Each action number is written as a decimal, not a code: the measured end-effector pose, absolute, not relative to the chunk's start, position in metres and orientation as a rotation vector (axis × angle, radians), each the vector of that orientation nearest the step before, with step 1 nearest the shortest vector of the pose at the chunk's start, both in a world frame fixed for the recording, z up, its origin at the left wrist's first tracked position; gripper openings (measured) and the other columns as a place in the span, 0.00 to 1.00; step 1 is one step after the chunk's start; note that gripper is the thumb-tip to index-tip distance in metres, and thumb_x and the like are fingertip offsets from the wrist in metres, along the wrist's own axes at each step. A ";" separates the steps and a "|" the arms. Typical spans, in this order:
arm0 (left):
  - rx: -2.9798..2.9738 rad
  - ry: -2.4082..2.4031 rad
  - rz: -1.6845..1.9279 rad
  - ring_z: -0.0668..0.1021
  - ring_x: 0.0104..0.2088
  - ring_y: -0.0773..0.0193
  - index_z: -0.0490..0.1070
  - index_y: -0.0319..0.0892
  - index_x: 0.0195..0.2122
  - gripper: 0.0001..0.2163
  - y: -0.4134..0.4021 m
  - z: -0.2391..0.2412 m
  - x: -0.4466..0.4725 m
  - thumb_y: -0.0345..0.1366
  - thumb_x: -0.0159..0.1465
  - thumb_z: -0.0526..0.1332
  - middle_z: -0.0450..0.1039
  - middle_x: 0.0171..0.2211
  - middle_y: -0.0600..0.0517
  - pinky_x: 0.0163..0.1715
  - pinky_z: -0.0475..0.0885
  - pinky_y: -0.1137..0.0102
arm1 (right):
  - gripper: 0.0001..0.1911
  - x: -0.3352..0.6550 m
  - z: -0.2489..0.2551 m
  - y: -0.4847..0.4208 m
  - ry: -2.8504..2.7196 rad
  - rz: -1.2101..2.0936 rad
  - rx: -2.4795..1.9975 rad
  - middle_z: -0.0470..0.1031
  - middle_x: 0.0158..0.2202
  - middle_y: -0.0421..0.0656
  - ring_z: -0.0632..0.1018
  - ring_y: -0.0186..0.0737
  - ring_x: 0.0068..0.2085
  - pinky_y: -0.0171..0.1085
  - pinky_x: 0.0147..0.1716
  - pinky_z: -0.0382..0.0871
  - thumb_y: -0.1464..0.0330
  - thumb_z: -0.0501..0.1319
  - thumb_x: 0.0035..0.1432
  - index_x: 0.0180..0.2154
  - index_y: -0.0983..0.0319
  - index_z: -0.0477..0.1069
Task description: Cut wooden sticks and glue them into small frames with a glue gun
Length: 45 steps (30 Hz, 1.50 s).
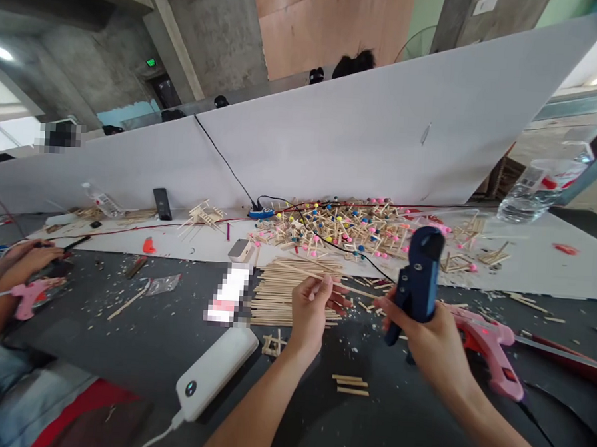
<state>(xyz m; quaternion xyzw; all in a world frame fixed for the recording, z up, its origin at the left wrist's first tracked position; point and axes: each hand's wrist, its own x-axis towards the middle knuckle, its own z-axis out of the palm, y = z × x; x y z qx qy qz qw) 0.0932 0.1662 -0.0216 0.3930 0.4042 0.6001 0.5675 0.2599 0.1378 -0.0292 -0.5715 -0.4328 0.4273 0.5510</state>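
My left hand (313, 305) is closed in a pinch on a thin wooden stick (359, 291) that runs right toward my other hand. My right hand (432, 340) grips a blue cutter tool (418, 278), held upright with its jaws near the stick's end. Both hands hover over a dark table (137, 335). Just behind my left hand lies a stack of plain wooden sticks (280, 286). A few short cut pieces (351, 385) lie on the table below my hands.
A pink glue gun (492, 350) lies right of my right hand. A white power bank (215, 371) sits at lower left. Small stick models with coloured beads (348, 227) pile against a white board (383, 134). Another person's hands (23, 262) hold a pink glue gun at far left. A water bottle (535, 186) lies at right.
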 end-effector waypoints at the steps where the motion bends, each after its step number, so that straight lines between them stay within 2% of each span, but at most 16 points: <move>1: 0.912 0.955 1.426 0.80 0.22 0.63 0.75 0.35 0.34 0.18 0.167 -0.022 0.092 0.49 0.61 0.66 0.79 0.28 0.46 0.19 0.72 0.74 | 0.20 0.262 -0.029 0.138 -0.999 1.002 -1.337 0.73 0.24 0.39 0.73 0.38 0.24 0.35 0.23 0.69 0.55 0.72 0.48 0.35 0.61 0.71; 6: 0.868 0.965 1.519 0.79 0.22 0.64 0.72 0.37 0.32 0.17 0.170 -0.021 0.086 0.50 0.61 0.66 0.77 0.27 0.48 0.19 0.70 0.75 | 0.19 0.271 -0.029 0.142 -0.924 0.986 -1.281 0.76 0.29 0.41 0.75 0.38 0.26 0.34 0.23 0.71 0.56 0.73 0.48 0.36 0.59 0.71; 11: 0.871 0.998 1.570 0.78 0.21 0.67 0.72 0.38 0.32 0.17 0.172 -0.020 0.084 0.49 0.60 0.67 0.76 0.28 0.50 0.19 0.67 0.76 | 0.19 0.273 -0.028 0.144 -0.923 0.953 -1.304 0.76 0.27 0.41 0.75 0.39 0.26 0.34 0.23 0.72 0.56 0.73 0.47 0.35 0.60 0.72; 17: 0.925 1.005 1.563 0.78 0.22 0.67 0.73 0.37 0.32 0.17 0.174 -0.021 0.085 0.48 0.60 0.68 0.76 0.29 0.50 0.19 0.67 0.76 | 0.22 0.260 -0.025 0.139 -0.998 1.215 -1.277 0.78 0.26 0.43 0.74 0.38 0.23 0.36 0.24 0.70 0.56 0.72 0.47 0.37 0.62 0.70; 21: 0.905 1.028 1.562 0.78 0.22 0.67 0.75 0.37 0.36 0.17 0.175 -0.021 0.085 0.48 0.59 0.69 0.74 0.27 0.52 0.19 0.67 0.76 | 0.22 0.254 -0.024 0.135 -0.904 1.398 -1.223 0.76 0.25 0.41 0.73 0.37 0.23 0.36 0.24 0.70 0.57 0.72 0.48 0.38 0.61 0.68; 26: 0.903 1.004 1.584 0.78 0.22 0.68 0.74 0.38 0.36 0.15 0.175 -0.023 0.083 0.46 0.60 0.69 0.73 0.27 0.53 0.20 0.67 0.76 | 0.20 0.260 -0.023 0.133 -0.774 1.518 -1.194 0.75 0.24 0.40 0.73 0.36 0.23 0.34 0.23 0.69 0.59 0.73 0.48 0.39 0.61 0.69; 39: 0.858 1.010 1.677 0.77 0.21 0.68 0.72 0.38 0.33 0.16 0.176 -0.020 0.078 0.48 0.60 0.68 0.72 0.26 0.53 0.19 0.66 0.76 | 0.20 0.260 -0.029 0.138 -0.829 1.422 -1.215 0.75 0.25 0.40 0.73 0.37 0.25 0.35 0.24 0.71 0.58 0.72 0.49 0.38 0.61 0.70; 45: 0.892 1.041 1.683 0.78 0.24 0.67 0.72 0.39 0.39 0.18 0.175 -0.020 0.077 0.50 0.61 0.66 0.73 0.27 0.53 0.20 0.68 0.76 | 0.20 0.261 -0.034 0.139 -0.840 1.416 -1.240 0.75 0.25 0.40 0.74 0.38 0.26 0.37 0.25 0.72 0.57 0.72 0.49 0.39 0.61 0.71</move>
